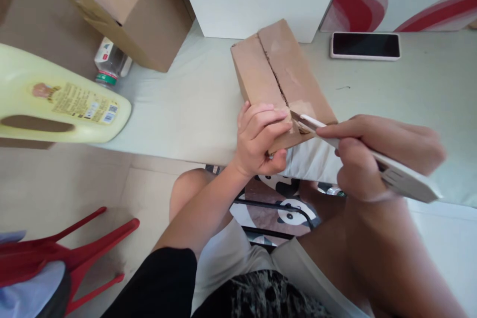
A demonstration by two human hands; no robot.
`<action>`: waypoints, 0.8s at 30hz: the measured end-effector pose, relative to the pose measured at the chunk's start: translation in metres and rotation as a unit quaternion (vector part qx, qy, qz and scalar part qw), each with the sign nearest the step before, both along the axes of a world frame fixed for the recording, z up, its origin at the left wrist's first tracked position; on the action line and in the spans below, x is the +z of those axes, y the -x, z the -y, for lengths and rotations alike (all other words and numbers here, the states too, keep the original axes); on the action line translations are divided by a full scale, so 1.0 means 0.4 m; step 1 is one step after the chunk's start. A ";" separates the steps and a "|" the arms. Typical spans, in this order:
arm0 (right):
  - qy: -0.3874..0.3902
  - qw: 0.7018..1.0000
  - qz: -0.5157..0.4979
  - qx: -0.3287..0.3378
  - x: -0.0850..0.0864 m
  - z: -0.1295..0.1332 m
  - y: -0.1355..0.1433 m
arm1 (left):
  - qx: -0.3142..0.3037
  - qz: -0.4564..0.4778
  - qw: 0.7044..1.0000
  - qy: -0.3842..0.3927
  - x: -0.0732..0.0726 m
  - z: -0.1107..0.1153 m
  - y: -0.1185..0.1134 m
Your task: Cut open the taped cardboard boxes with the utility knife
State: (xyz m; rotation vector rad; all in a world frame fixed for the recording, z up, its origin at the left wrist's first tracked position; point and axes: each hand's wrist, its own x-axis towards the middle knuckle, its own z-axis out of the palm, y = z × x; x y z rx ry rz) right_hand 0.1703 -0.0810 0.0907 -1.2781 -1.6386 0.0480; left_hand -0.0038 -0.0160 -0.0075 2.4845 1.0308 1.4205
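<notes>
Black shirt (276, 293) nearest me, then my right grip (387, 144), wrapped round a white cutter (406, 181), blade (295, 115) at the seam (275, 73). My left grip (257, 134) clasps the near-left corner of the cardboard box (298, 67), which stretches away beyond it on pale cloth (179, 109). Light, stiffish, crushable, I'd say: best held by its side walls.

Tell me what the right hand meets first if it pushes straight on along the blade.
The cardboard box: the tip of the cutter in the right hand already seems to be at its top. Just beyond lie the left hand's fingertips, though depth is unclear.
</notes>
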 end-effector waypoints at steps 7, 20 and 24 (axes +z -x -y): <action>0.008 1.000 -0.008 -0.006 0.008 0.014 -0.003 | -0.020 0.003 0.998 -0.062 0.007 -0.005 0.001; 0.022 0.998 -0.062 0.012 0.002 0.001 -0.010 | -0.045 0.037 0.992 -0.112 0.009 -0.022 0.008; 0.057 0.996 -0.073 -0.007 -0.003 -0.005 -0.005 | -0.031 0.032 0.992 -0.117 0.009 -0.021 0.004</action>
